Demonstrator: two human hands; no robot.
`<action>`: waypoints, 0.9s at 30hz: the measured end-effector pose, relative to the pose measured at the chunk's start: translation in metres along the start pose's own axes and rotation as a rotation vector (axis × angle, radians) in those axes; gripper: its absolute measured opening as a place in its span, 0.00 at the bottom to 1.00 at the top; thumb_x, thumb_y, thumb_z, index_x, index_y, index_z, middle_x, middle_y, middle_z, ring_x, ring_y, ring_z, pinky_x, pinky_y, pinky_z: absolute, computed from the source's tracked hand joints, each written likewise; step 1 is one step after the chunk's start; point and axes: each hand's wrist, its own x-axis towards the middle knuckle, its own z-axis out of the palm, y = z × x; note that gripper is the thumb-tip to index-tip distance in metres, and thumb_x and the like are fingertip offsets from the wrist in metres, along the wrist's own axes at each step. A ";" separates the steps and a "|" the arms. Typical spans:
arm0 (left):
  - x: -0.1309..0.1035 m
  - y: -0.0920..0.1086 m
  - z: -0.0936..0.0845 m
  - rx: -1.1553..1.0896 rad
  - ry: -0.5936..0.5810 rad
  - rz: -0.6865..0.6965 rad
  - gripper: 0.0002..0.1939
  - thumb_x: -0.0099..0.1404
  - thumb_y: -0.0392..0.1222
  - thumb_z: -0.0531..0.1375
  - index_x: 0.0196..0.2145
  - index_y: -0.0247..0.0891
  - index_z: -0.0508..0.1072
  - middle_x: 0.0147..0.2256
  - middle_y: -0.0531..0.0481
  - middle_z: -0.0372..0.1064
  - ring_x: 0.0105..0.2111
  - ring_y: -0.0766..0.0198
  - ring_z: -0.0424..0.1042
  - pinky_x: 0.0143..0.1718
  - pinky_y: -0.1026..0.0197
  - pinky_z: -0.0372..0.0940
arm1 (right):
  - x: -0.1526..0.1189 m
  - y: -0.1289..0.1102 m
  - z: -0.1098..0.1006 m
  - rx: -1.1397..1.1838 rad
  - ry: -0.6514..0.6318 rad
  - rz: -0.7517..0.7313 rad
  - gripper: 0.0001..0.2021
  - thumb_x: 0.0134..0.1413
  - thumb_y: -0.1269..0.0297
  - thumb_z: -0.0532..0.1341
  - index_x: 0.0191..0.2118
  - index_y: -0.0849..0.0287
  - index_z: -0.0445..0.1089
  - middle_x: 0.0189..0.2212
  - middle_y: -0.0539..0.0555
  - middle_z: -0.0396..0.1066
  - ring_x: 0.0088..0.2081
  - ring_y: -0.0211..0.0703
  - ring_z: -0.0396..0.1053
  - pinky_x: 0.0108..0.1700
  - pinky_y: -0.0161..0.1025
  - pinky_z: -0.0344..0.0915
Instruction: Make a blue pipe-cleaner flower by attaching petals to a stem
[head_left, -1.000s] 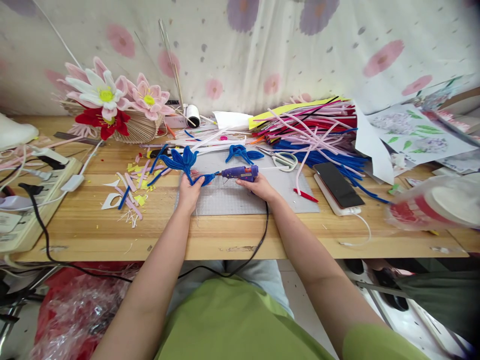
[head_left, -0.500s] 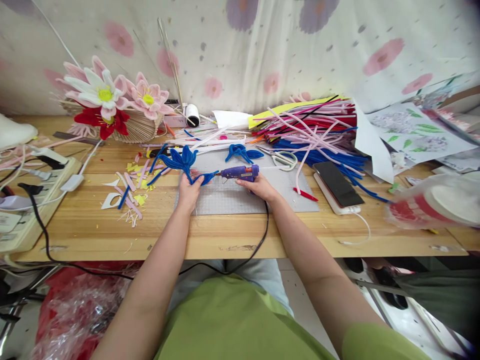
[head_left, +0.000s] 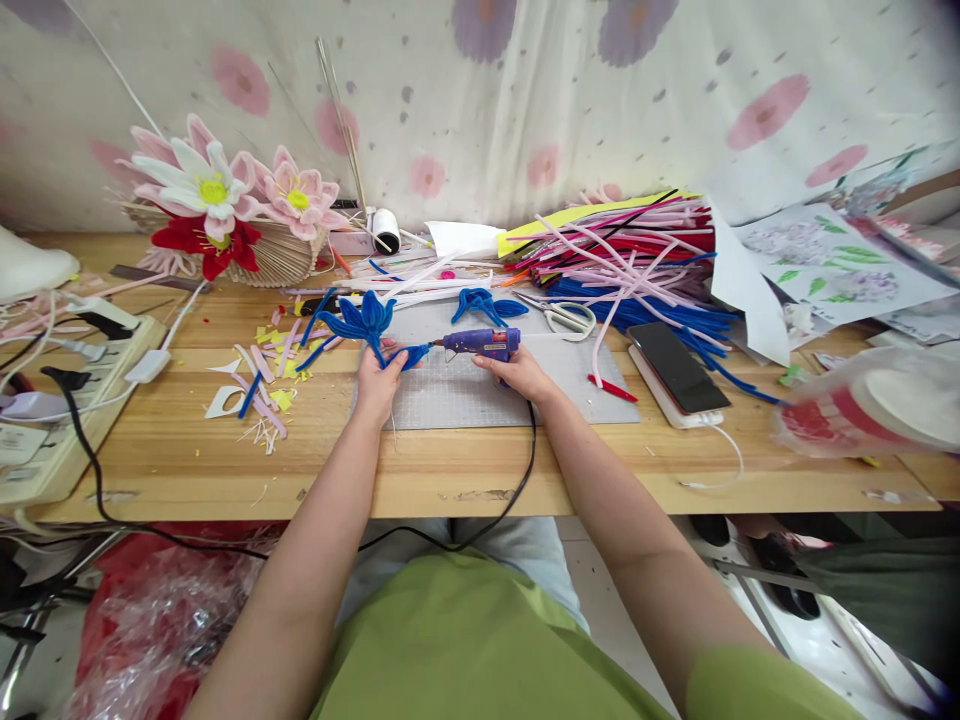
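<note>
My left hand (head_left: 379,384) is closed around the base of a blue pipe-cleaner flower (head_left: 366,320), whose petals spread above the fingers. One blue petal (head_left: 409,355) points right from that hand. A purple hot glue gun (head_left: 484,344) lies level in my right hand (head_left: 519,373), its nozzle at the tip of this petal; whether they touch I cannot tell. Its black cord (head_left: 534,450) loops down over the table edge. Behind the glue gun, more blue petals (head_left: 484,304) rest on the grey cutting mat (head_left: 480,400).
Scissors (head_left: 568,318) and a red pen-like item (head_left: 613,388) lie right of the mat, near bundled pipe cleaners (head_left: 630,250). A phone (head_left: 679,368) and a bagged cup (head_left: 870,400) stand farther right. Scraps (head_left: 262,400), finished flowers (head_left: 217,190) and a power strip (head_left: 90,400) are left.
The glue gun's nozzle has shifted slightly left relative to the blue petal's tip. Both hands keep their grips, and the view has moved very slightly.
</note>
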 end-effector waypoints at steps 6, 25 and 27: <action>-0.002 0.003 0.001 -0.013 0.006 -0.008 0.19 0.48 0.38 0.65 0.36 0.39 0.61 0.29 0.53 0.68 0.20 0.69 0.71 0.12 0.72 0.40 | 0.000 -0.002 0.002 -0.037 0.012 0.037 0.21 0.37 0.47 0.65 0.34 0.59 0.72 0.31 0.54 0.72 0.36 0.45 0.68 0.42 0.44 0.64; -0.002 0.004 0.000 -0.007 -0.006 -0.014 0.20 0.47 0.40 0.66 0.35 0.39 0.62 0.30 0.53 0.68 0.22 0.69 0.71 0.13 0.72 0.40 | -0.002 -0.005 0.004 0.021 -0.010 0.052 0.20 0.39 0.46 0.65 0.33 0.58 0.70 0.25 0.51 0.68 0.33 0.45 0.67 0.36 0.41 0.65; -0.002 0.003 0.000 -0.008 -0.006 -0.011 0.21 0.46 0.41 0.66 0.36 0.39 0.62 0.30 0.53 0.68 0.22 0.69 0.71 0.13 0.72 0.40 | -0.002 -0.005 0.005 0.022 -0.024 0.053 0.21 0.39 0.46 0.64 0.33 0.58 0.70 0.26 0.52 0.69 0.33 0.44 0.67 0.36 0.41 0.65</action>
